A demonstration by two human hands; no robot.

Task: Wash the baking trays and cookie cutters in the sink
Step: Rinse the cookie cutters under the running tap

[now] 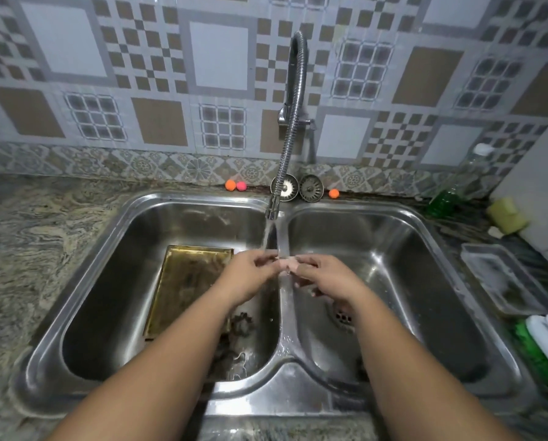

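Water runs from the faucet (293, 122) onto my two hands, which meet over the divider of the double sink (285, 370). My left hand (250, 276) and my right hand (328, 278) both pinch a small pale pinkish object (287, 265), blurred under the stream; it may be a cookie cutter. A gold baking tray (183, 288) lies flat in the left basin. Two dark metal cookie cutters lie in the same basin, a flower-shaped cutter (242, 324) and another cutter (238, 367) nearer the front, partly hidden by my left forearm.
A sudsy tray (505, 278) sits on the right counter, with a yellow sponge (506, 214) and a bottle of green liquid (451, 192) behind it. Two sink strainers (311, 187) and small coloured balls (231, 185) line the back edge. The right basin's drain (342, 316) is open.
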